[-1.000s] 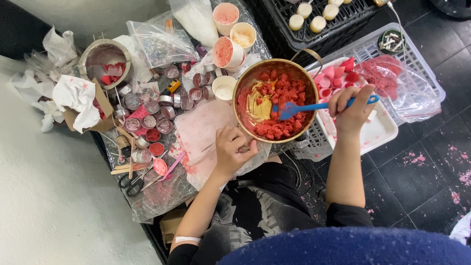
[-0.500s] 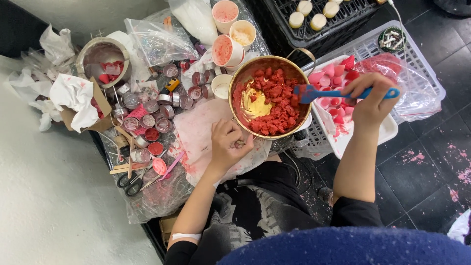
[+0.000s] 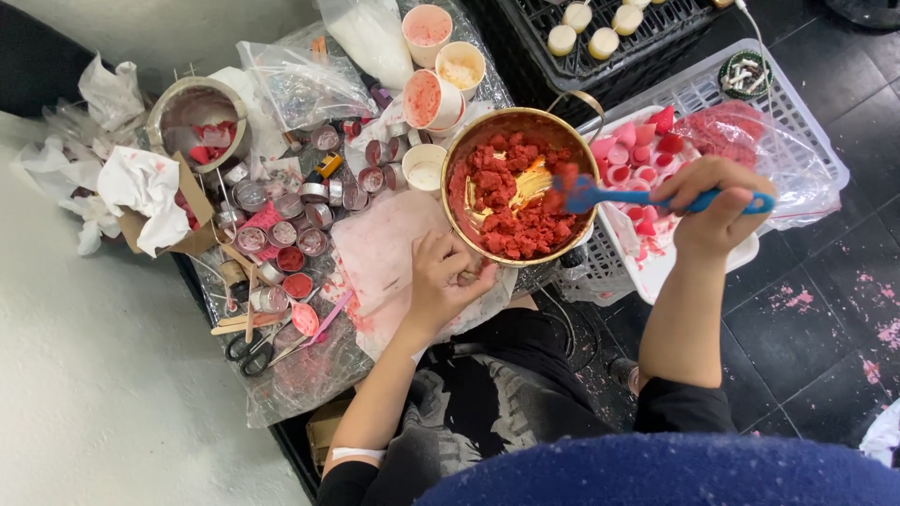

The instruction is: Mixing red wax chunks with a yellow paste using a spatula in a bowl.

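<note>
The right hand (image 3: 717, 201) has drawn back to the right, from over the rim of the gold pot (image 3: 520, 183) a second ago to a spot above the white basket (image 3: 797, 122) now. The blue spatula (image 3: 647, 199) has gone with it: its blade, earlier down among the red chunks (image 3: 516, 201) low in the pot, now sits raised at the pot's right rim, level, with red bits clinging to it. The yellow patch (image 3: 530, 183) in the pot looks smaller, more covered by red. The left hand (image 3: 445, 276) has crept closer to the pot's lower edge.
</note>
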